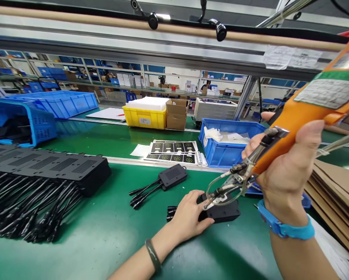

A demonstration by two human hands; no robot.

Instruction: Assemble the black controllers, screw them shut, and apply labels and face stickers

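My left hand (189,216) holds a black plastic box (224,212) down on the green table, fingers over its left end and thumb along the near side. Short black connectors (171,213) stick out past that hand. My right hand (291,163) is closed round an orange gun-shaped tool (282,128) with metal fittings and thin pale tubing. The tool's tip end hangs over the top of the box; whether it touches is hard to tell. Behind lies a similar black box (173,177) with several cable leads.
Rows of black cabled boxes (46,163) fill the left. Printed label sheets (173,151), a yellow bin (145,116), a blue bin (232,149) and a tilted blue basket (43,122) stand behind. Cardboard sheets (337,190) are stacked right. A metal rail (163,50) crosses above.
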